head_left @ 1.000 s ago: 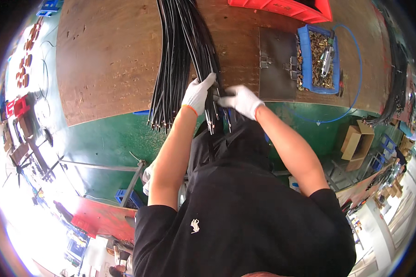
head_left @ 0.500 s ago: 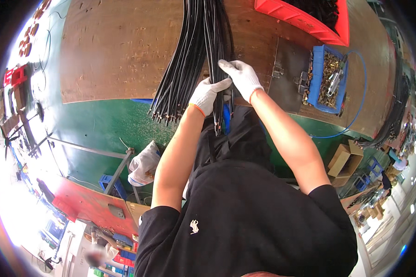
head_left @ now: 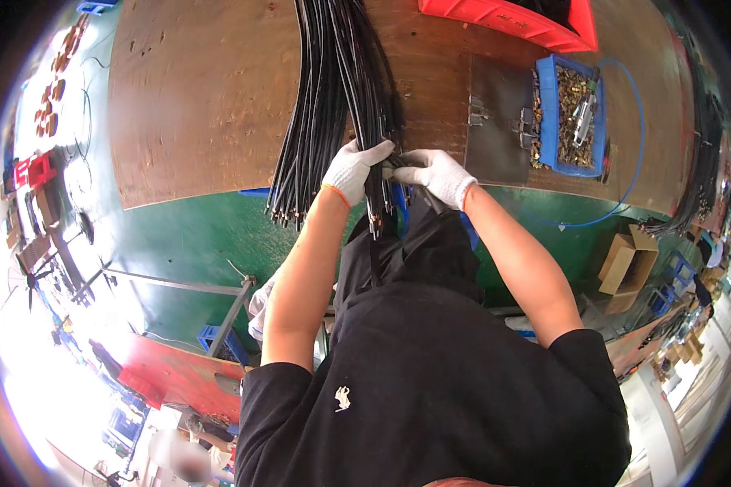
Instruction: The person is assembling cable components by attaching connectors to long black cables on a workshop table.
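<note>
A thick bundle of black cables (head_left: pixel 321 105) runs down the wooden bench and hangs over its near edge, the stripped, coppery ends pointing toward me. My left hand (head_left: pixel 352 172), in a white glove, is closed around a strand group on the bundle's right side, whose tips hang over my lap. Close beside it, my gloved right hand (head_left: pixel 440 177) is closed, its fingertips at these cables. Thin dark pieces (head_left: pixel 429 200) stick out below its fingers; their kind is unclear.
Right of the cables a dark plate (head_left: pixel 495 122) with clips lies on the bench (head_left: pixel 211 97). A blue bin (head_left: pixel 548 114) holds small brass-coloured parts and a metal tool with a blue hose. A red crate (head_left: pixel 512 24) stands behind. More black cables (head_left: pixel 690 178) hang at the far right.
My right hand has come off the upper part of the bundle, moving down and right, dark pieces now showing below it. The left hand stays on the cables. The view has shifted slightly.
</note>
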### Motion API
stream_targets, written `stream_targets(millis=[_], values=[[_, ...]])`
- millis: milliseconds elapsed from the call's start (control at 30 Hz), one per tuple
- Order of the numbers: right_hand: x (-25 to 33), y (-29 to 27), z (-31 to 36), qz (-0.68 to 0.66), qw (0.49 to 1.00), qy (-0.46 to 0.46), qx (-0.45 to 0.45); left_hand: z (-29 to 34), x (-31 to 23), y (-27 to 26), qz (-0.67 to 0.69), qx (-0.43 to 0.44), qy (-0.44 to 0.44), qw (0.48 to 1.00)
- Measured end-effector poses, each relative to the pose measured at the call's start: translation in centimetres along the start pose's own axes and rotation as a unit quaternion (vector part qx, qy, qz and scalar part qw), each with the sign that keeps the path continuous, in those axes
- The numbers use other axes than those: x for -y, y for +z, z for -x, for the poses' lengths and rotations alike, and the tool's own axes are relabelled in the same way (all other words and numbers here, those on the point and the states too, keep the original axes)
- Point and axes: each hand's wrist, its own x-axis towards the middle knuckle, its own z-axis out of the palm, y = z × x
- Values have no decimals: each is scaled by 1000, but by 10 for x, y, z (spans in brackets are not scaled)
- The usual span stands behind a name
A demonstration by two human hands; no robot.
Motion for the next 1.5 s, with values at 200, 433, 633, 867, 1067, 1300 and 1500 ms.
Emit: stream_targets(millis=[200,433,633,867,1067,1300,1500], values=[[-19,20,14,-106,993,47,-4,10,-11,11,40,-38,-43,998],[-18,8,71,51,998,29,15,10,-13,-2,-2,12,-36,999],[-22,11,101,116,988,86,56,10,-12,14,-12,10,-33,999],[-31,19,111,178,981,34,71,5,-2,21,-16,2,-7,1000],[-20,21,109,104,983,90,120,2,5,22,-10,0,-1,1000],[-20,26,91,-17,994,99,31,4,4,25,-52,-12,8,999],[-2,3,14,119,988,-30,-98,16,-2,1,-12,-31,9,999]])
